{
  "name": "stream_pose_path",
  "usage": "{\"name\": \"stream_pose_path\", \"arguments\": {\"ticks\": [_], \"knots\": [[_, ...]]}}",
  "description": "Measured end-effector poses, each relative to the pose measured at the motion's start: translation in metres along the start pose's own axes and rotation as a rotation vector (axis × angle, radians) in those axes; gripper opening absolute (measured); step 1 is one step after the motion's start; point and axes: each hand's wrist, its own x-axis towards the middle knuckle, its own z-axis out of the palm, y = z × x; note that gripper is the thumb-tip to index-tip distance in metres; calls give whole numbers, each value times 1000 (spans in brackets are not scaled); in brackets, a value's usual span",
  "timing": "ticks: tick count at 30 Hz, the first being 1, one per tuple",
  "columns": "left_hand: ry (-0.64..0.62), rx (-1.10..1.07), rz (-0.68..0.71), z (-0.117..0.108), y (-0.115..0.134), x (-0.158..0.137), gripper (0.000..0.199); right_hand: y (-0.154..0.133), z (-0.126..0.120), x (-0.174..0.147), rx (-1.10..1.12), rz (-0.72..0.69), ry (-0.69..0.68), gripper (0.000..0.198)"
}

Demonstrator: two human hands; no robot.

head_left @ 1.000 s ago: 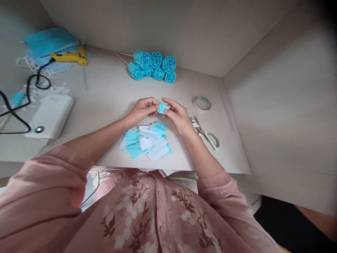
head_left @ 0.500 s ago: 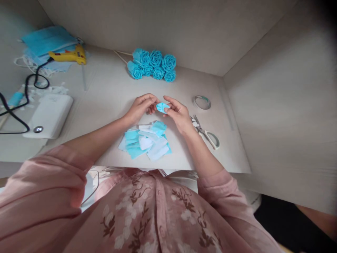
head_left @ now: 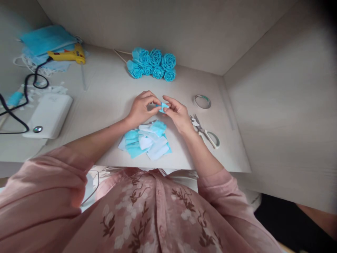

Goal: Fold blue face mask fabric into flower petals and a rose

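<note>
From where I stand, the whole desk [head_left: 105, 82] reads as work partly through. At its far left corner, blue masks [head_left: 48, 38] lie in a whole, uncut-looking stack, with the glue gun [head_left: 67, 56] resting on it. At the back, a bunch of blue roses [head_left: 155, 58] lies on its side, sticks pointing left; those look finished to me. Close to the person's front, loose pieces [head_left: 145, 142] in blue and white sit in a heap, seemingly cut but unshaped, so I'd call them what is left. The scissors [head_left: 201, 131] lie beside the right forearm, out of use. Last and smallest is the held piece [head_left: 164, 105], a scrap of folded blue, held up between the hands beyond the heap. I'd judge it only begun, for it has nothing like a rose's layers.

The left hand [head_left: 140, 108] pinches the piece's left edge between thumb and fingertips, and the right hand [head_left: 178, 114] grips the other side, thumb on top.

Half a second earlier the left thumb and forefinger lay close together; now they bow apart into a loop, meeting at the tips. The right hand has hardly changed. The piece showed broader then, its creases plain; now less of it peeps out.
</note>
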Motion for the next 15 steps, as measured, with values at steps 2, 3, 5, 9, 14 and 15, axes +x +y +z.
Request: {"name": "stream_pose_path", "arguments": {"ticks": [2,3,5,9,14,15], "knots": [[-2,-6,-10,0,-1,0,4,1,0,0,-11,-10,1,75],[-5,-13,-13,0,-2,0,4,1,1,0,-15,-16,-1,75],[-12,-25,-22,0,-2,0,3,1,1,0,-21,-28,-6,74],[-24,-43,-28,0,-1,0,6,2,1,0,-51,-44,-14,71],[-44,-117,-140,-1,-1,1,9,3,0,0,-54,-41,2,70],[-43,-131,-172,-1,-1,1,10,2,0,0,-44,-40,9,70]]}}
